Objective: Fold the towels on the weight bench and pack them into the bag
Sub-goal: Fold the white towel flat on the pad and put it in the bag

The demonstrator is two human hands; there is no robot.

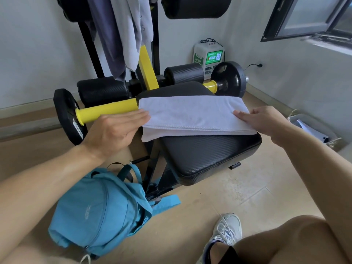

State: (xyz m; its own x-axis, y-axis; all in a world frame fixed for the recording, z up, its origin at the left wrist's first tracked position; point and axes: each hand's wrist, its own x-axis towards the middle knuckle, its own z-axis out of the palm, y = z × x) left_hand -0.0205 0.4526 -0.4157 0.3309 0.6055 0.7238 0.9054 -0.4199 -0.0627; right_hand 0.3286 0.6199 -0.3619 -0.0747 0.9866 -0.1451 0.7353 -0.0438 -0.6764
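White towel (192,113) lies folded into a strip across the weight bench pad (209,155). Left hand (114,128) flat, fingers straight, touching its left end; right hand (264,121) presses the right end, fingers extended. Further folding judged pending. Blue backpack (97,212) on floor, apparently zipped; logo unreadable. Grey towels (125,31) hang unfolded.

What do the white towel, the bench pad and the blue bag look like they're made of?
White towel: soft looped cloth, likely terry or microfibre, with a stitched hem. Bench pad: black vinyl-like cover, carbon-weave texture. Blue bag: thin matte synthetic fabric, crumpling easily.
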